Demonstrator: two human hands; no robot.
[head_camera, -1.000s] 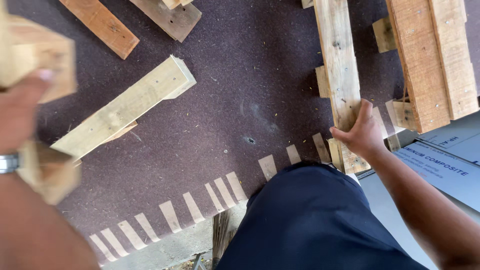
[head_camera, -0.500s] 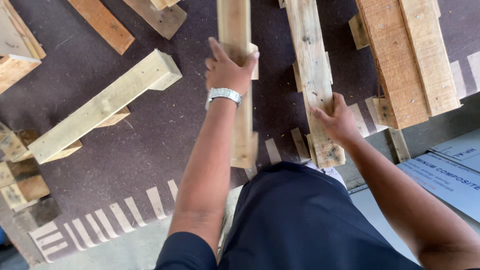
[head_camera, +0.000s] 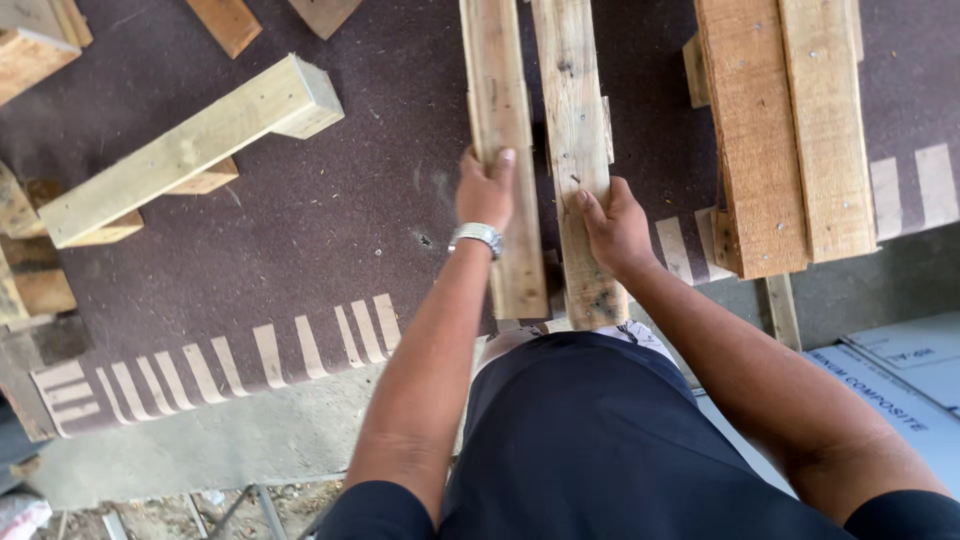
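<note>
Head view: looking down at two bare hands on wood.
Left fingers: wrapped tight around the left plank (head_camera: 503, 150), thumb on one edge, fingers on the other.
Left hand (head_camera: 486, 190): grips near the plank's near end — a silver watch (head_camera: 477, 236) sits on the wrist.
Right fingers: pressed around the right plank (head_camera: 577, 150), clamped on it.
Right hand (head_camera: 612, 225): holds low on that plank.
Planks: side by side, just apart, running away from the person over the dark brown table (head_camera: 350, 200).
Right side: a stack of boards (head_camera: 790, 130) — near the hands.
Left side: a pale wooden beam (head_camera: 190, 150) lying slanted, well apart.
</note>
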